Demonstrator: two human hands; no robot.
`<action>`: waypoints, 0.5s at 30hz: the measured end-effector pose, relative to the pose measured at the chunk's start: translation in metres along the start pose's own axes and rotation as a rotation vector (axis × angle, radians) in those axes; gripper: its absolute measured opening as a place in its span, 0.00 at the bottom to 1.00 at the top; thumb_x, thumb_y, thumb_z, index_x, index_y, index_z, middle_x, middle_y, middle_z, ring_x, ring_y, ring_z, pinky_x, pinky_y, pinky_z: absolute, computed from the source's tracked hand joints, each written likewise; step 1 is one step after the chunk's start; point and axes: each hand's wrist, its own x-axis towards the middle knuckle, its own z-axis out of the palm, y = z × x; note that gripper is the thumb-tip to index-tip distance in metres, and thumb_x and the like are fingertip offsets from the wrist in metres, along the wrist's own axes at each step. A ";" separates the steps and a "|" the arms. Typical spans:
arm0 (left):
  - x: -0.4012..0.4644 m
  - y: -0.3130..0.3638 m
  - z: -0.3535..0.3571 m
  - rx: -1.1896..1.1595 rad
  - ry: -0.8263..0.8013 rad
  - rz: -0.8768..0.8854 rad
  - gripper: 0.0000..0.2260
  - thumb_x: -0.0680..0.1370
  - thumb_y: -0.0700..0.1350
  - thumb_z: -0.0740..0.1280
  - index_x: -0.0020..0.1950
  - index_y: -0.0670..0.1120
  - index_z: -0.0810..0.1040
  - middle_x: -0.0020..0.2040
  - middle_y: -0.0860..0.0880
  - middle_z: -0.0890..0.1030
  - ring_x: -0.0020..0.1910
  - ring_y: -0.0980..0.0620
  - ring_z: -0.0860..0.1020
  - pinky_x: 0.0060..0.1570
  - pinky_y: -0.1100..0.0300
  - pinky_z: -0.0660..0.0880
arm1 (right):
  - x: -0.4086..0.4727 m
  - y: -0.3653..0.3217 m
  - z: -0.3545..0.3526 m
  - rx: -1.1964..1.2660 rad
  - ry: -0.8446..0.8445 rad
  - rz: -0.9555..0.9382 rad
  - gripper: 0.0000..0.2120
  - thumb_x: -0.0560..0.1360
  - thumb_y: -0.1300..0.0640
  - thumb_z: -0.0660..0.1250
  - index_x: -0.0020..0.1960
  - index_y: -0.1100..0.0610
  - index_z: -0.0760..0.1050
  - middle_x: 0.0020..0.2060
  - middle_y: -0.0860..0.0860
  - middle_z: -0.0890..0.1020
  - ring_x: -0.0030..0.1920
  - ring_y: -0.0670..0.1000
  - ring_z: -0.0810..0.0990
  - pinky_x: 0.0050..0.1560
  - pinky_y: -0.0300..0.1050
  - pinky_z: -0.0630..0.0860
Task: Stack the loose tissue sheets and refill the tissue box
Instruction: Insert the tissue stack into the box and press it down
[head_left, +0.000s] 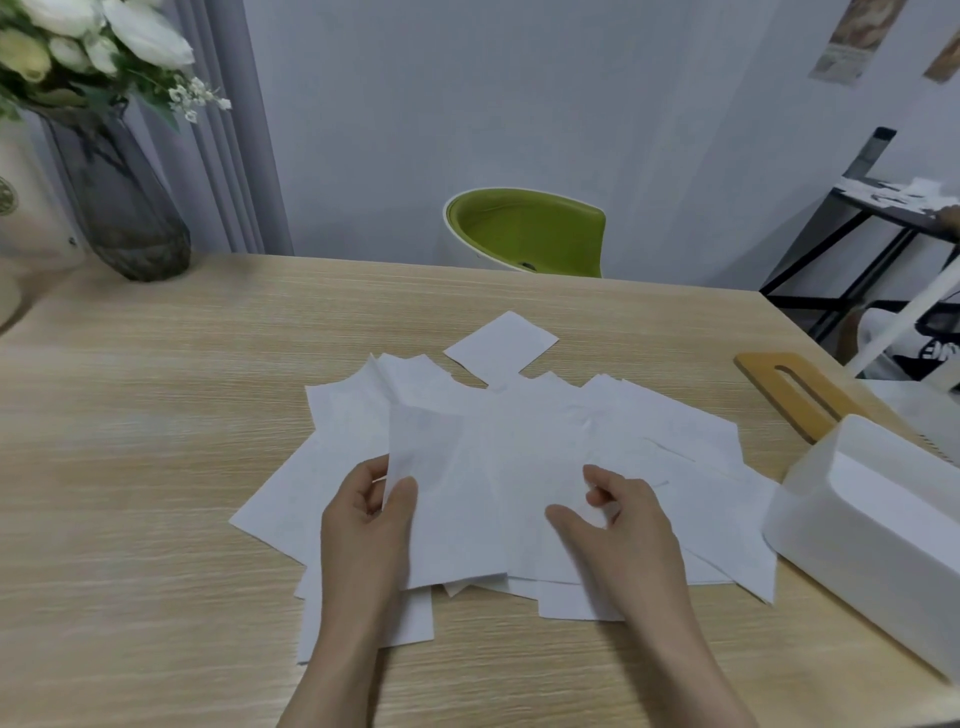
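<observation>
The left hand is pinching the near left edge of a raised tissue sheet, its thumb lying on top and its fingers curling under the sheet. The right hand is hovering over the middle of the loose tissue sheets, its fingers loosely curled and gripping nothing that can be seen. The sheets are lying fanned and overlapping on the wooden desk, with one square sheet lying at their far edge. The open white tissue box is sitting at the right, just beside the pile. Its wooden lid is lying beyond it. A glass vase of white flowers is standing at the far left corner, and a green chair is sitting behind the desk.
</observation>
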 end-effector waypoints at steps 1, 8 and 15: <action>0.000 0.000 0.000 -0.006 -0.003 0.000 0.10 0.78 0.37 0.66 0.47 0.52 0.79 0.40 0.52 0.85 0.40 0.55 0.83 0.42 0.57 0.76 | 0.000 0.001 0.001 0.001 0.005 -0.004 0.24 0.71 0.48 0.71 0.66 0.48 0.71 0.50 0.42 0.73 0.49 0.42 0.72 0.46 0.42 0.68; 0.000 0.001 0.001 -0.033 -0.017 -0.008 0.09 0.78 0.36 0.66 0.47 0.51 0.79 0.38 0.52 0.85 0.38 0.57 0.82 0.40 0.58 0.75 | 0.002 0.005 0.006 0.104 0.031 0.053 0.29 0.70 0.50 0.73 0.69 0.50 0.69 0.48 0.41 0.75 0.50 0.44 0.74 0.49 0.42 0.69; 0.003 -0.003 0.001 -0.027 -0.011 -0.032 0.08 0.78 0.37 0.67 0.49 0.51 0.80 0.41 0.50 0.86 0.44 0.49 0.83 0.46 0.52 0.78 | 0.009 0.003 0.006 0.292 0.039 0.027 0.16 0.69 0.62 0.72 0.56 0.51 0.80 0.35 0.43 0.78 0.30 0.39 0.72 0.39 0.38 0.70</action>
